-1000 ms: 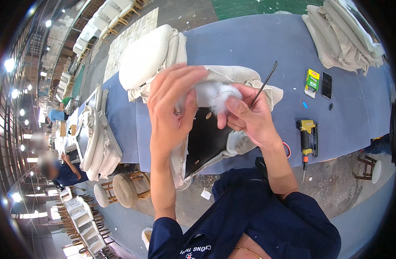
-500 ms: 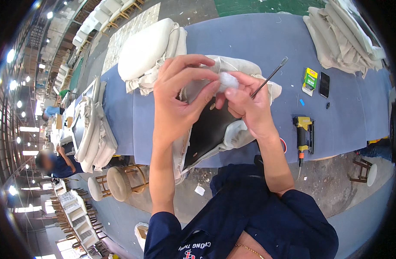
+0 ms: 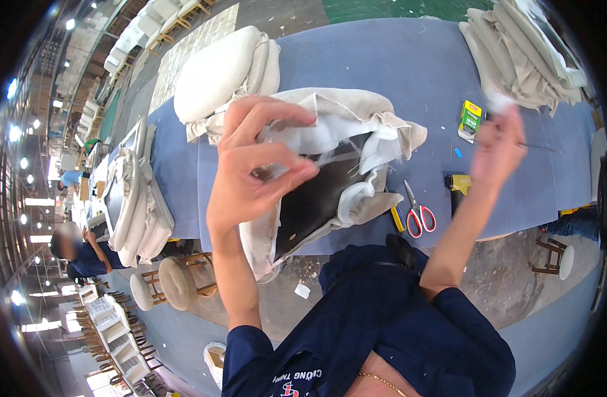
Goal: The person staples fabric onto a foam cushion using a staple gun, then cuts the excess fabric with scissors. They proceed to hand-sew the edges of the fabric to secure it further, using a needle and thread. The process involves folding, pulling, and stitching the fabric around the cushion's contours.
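Note:
My left hand (image 3: 260, 165) is raised over a cushion in beige fabric (image 3: 356, 99), thumb and fingers curved apart with a gap between their tips. White padding (image 3: 363, 198) and loose wisps show along the cushion's opened edge, around its black underside (image 3: 317, 205). Out to the right, my right hand (image 3: 498, 149) is smeared by motion. It pinches a white tuft of stuffing (image 3: 498, 102) at its fingertips. A thin dark metal rod (image 3: 541, 147) sticks out to the right of the same hand.
Red-handled scissors (image 3: 416, 215) and a yellow-handled tool (image 3: 397, 218) lie right of the cushion. A yellow nail gun (image 3: 457, 182) is partly behind my right forearm. A green-yellow box (image 3: 471, 119) sits farther back. Fabric covers (image 3: 508, 59) and cushions (image 3: 217, 73) are piled on the blue table (image 3: 376, 53).
My hands have parted. The right one has swung far right with the white tuft and the rod; the left has shifted slightly left and opened. The scissors have come into sight.

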Motion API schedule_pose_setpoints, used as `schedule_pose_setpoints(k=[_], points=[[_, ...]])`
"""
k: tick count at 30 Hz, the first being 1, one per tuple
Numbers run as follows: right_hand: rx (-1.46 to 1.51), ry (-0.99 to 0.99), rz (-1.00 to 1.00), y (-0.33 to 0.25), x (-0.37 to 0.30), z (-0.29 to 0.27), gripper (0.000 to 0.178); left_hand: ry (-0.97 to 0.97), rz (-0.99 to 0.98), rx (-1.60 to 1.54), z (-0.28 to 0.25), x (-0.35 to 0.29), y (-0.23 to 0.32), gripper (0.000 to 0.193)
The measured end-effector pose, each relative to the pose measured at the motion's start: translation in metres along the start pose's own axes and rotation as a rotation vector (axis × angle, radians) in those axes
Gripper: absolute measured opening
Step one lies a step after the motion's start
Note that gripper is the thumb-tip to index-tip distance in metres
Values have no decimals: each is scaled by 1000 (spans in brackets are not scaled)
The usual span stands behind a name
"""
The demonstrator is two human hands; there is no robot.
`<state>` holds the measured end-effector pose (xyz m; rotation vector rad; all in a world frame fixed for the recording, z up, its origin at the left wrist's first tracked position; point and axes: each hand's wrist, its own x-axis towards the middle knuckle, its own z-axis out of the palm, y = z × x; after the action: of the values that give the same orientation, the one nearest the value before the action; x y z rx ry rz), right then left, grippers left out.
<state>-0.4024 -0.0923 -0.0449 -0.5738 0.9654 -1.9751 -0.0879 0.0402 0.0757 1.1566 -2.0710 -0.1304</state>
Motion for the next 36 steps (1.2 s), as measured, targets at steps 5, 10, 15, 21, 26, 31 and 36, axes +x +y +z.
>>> schedule_pose_setpoints(k=[5,10,15,21,26,31,36], points=[[-92,215,-337,-36,75,-121,21,9,45,-124,-16,-8,-19,17],[-172,-167,-167,-10,-18,-23,14,338,-206,154,20,12,-4,30],[-215,-873,27,4,-116,69,16,250,-229,187,15,5,-12,16],[-75,-939,244,20,-144,108,16,329,-359,-45,15,-1,-4,13],[-657,-1008,-86,10,-126,105,25,259,-228,19,15,-6,-1,18],[-622,-1047,-205,-11,-111,69,18,324,-253,43,13,-13,-7,20],[-652,-1017,-406,-8,-111,44,14,340,-212,5,14,-9,-19,17]])
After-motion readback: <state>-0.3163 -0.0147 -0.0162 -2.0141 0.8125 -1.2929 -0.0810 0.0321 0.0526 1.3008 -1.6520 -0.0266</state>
